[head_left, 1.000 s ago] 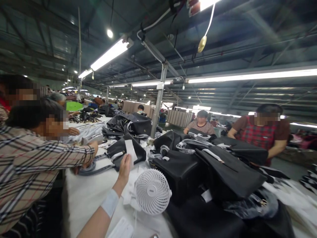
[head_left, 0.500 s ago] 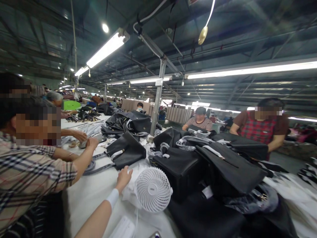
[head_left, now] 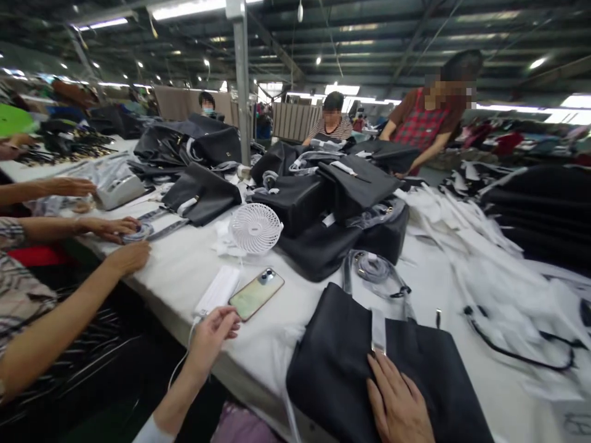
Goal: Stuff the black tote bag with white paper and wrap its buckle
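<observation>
A black handbag (head_left: pixel 337 363) lies in front of me at the table's near edge, its middle tab (head_left: pixel 378 329) covered by a pale wrapping. My right hand (head_left: pixel 401 400) rests flat on the bag, fingers stretched out, tips at the tab's metal end. Farther left, my left hand (head_left: pixel 215 341) hovers by the table edge with fingers curled together; anything inside them is hidden. Close to its fingertips lie a phone (head_left: pixel 257 294) and a white power bank (head_left: pixel 218 290) with a cable. Above the bag sits a coiled, wrapped strap (head_left: pixel 372 267).
A white fan (head_left: pixel 256 227) stands beyond the phone. Black bags (head_left: pixel 295 203) are heaped behind it. White material (head_left: pixel 462 240) and stacked black pieces (head_left: pixel 545 215) lie at right. A co-worker's hands (head_left: pixel 111 231) work at left; a person in a checked apron (head_left: pixel 422 120) stands across.
My view has swung down and right. My left hand has left the fan's side and come back nearer to me, fingers curled. My right hand and the near handbag are now in view.
</observation>
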Available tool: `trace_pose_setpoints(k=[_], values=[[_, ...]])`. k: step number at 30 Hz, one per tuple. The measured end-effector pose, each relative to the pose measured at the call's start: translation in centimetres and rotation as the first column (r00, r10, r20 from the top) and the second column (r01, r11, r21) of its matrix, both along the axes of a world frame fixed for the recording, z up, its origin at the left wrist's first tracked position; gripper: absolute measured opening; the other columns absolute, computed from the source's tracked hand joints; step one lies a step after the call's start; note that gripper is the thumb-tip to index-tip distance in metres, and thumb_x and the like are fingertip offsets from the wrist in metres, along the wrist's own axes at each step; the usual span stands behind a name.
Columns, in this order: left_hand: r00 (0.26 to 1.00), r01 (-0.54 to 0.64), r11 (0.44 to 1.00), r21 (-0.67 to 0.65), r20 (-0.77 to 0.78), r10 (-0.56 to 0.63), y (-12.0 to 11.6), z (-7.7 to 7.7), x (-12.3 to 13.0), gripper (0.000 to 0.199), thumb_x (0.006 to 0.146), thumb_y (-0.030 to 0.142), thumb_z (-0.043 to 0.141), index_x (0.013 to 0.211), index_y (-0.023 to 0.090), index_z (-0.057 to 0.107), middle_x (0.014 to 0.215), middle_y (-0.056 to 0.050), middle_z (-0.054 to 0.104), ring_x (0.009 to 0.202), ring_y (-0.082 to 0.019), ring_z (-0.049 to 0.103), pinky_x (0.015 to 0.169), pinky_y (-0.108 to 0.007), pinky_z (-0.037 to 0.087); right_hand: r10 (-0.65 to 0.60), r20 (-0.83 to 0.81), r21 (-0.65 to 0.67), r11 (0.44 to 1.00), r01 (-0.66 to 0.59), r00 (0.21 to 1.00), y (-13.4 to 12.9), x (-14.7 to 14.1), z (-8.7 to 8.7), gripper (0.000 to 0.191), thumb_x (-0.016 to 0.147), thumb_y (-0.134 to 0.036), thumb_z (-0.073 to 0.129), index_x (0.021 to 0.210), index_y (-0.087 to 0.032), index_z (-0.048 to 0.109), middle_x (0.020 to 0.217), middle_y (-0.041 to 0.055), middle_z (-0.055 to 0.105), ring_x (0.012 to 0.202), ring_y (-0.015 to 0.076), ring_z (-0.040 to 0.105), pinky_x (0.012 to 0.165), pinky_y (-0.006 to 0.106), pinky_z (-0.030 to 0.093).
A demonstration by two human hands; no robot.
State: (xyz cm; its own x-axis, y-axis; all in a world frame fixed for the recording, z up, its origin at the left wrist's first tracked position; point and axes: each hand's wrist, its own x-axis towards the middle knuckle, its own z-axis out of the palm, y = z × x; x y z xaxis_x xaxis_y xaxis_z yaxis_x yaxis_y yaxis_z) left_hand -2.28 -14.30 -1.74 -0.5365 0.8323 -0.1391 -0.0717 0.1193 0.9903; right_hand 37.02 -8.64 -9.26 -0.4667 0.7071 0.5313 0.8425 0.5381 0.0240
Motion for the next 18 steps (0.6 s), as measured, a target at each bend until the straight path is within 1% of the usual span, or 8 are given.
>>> trace_pose_setpoints(k=[2, 4, 6, 7, 10, 12, 14, 18], values=[[0.986, 0.099, 0.994, -0.050, 0.137, -0.091, -0.6, -1.3, 3.0, 0.061, 0.069, 0.056, 0.072, 0.110, 0.012, 0.058, 0.093, -0.010, 0.070, 0.085, -0.021, 0.068, 0.077, -0.033, 0.056, -0.012, 0.012, 0.061, 0.998, 0.011, 1.000, 0.0, -0.3, 0.3, 0.044, 0.097, -0.033, 0.033, 0.130, -0.014, 0.054, 0.137, 0.0120, 0.056, 0.122, 0.0236, 0.055, 0.096, 0.041, 0.041], [0.969, 0.205, 0.976, -0.074, 0.153, -0.192, 0.0, -2.4, 5.1, 0.064, 0.073, 0.050, 0.070, 0.120, 0.011, 0.053, 0.106, -0.015, 0.067, 0.094, -0.022, 0.067, 0.083, -0.034, 0.054, -0.002, 0.014, 0.093, 0.996, 0.001, 1.000, -0.2, -0.6, 0.8, 0.043, 0.099, -0.033, 0.031, 0.129, -0.013, 0.054, 0.135, 0.0121, 0.058, 0.121, 0.0227, 0.055, 0.096, 0.040, 0.039], [0.949, 0.301, 0.943, -0.143, -0.053, -0.311, 1.1, -3.1, 6.2, 0.063, 0.078, 0.039, 0.063, 0.129, 0.007, 0.045, 0.113, -0.018, 0.064, 0.092, -0.020, 0.066, 0.080, -0.032, 0.053, 0.006, 0.015, 0.112, 0.994, -0.007, 1.000, -0.4, -0.7, 1.2, 0.042, 0.100, -0.033, 0.031, 0.128, -0.012, 0.054, 0.133, 0.0123, 0.059, 0.121, 0.0222, 0.054, 0.096, 0.039, 0.038], [0.909, 0.331, 0.923, -0.197, -0.196, -0.368, 1.7, -3.3, 6.5, 0.062, 0.079, 0.033, 0.060, 0.132, 0.006, 0.043, 0.111, -0.018, 0.064, 0.086, -0.019, 0.066, 0.076, -0.031, 0.052, 0.008, 0.014, 0.119, 0.993, -0.010, 1.000, -0.4, -0.8, 1.3, 0.042, 0.100, -0.033, 0.031, 0.128, -0.012, 0.054, 0.133, 0.0123, 0.059, 0.121, 0.0220, 0.054, 0.097, 0.039, 0.038], [0.729, 0.352, 0.887, -0.300, -0.506, -0.461, 3.1, -3.3, 7.2, 0.047, 0.075, 0.020, 0.057, 0.120, 0.009, 0.054, 0.089, -0.009, 0.066, 0.073, -0.018, 0.061, 0.071, -0.031, 0.048, 0.016, 0.014, 0.155, 0.988, -0.018, 1.000, -0.4, -0.7, 1.3, 0.041, 0.100, -0.032, 0.030, 0.126, -0.012, 0.055, 0.132, 0.0128, 0.060, 0.120, 0.0222, 0.054, 0.096, 0.038, 0.037], [0.670, 0.354, 0.887, -0.296, -0.581, -0.461, 3.7, -3.0, 7.8, 0.023, 0.073, 0.015, 0.055, 0.094, 0.014, 0.062, 0.075, -0.004, 0.063, 0.074, -0.019, 0.060, 0.073, -0.032, 0.045, 0.022, 0.025, 0.192, 0.981, -0.027, 0.999, -0.2, -0.5, 1.2, 0.041, 0.100, -0.031, 0.030, 0.126, -0.011, 0.055, 0.131, 0.0135, 0.060, 0.119, 0.0230, 0.055, 0.095, 0.039, 0.037], [0.619, 0.345, 0.894, -0.284, -0.647, -0.445, 4.1, -2.6, 8.2, 0.012, 0.077, 0.013, 0.050, 0.083, 0.017, 0.059, 0.075, -0.004, 0.062, 0.078, -0.020, 0.061, 0.074, -0.031, 0.044, 0.048, 0.050, 0.240, 0.969, -0.059, 0.998, 0.0, -0.3, 1.1, 0.040, 0.099, -0.028, 0.031, 0.123, -0.012, 0.057, 0.129, 0.0144, 0.061, 0.116, 0.0245, 0.057, 0.093, 0.040, 0.038], [0.523, 0.362, 0.893, -0.267, -0.735, -0.431, 5.0, -0.9, 7.6, 0.030, 0.084, 0.006, 0.034, 0.105, 0.018, 0.052, 0.081, -0.003, 0.066, 0.076, -0.015, 0.064, 0.071, -0.026, 0.047, 0.124, 0.109, 0.330, 0.932, -0.153, 0.986, 0.5, 0.1, 0.9, 0.038, 0.095, -0.022, 0.030, 0.114, -0.011, 0.061, 0.124, 0.0170, 0.064, 0.111, 0.0280, 0.059, 0.089, 0.043, 0.039]])
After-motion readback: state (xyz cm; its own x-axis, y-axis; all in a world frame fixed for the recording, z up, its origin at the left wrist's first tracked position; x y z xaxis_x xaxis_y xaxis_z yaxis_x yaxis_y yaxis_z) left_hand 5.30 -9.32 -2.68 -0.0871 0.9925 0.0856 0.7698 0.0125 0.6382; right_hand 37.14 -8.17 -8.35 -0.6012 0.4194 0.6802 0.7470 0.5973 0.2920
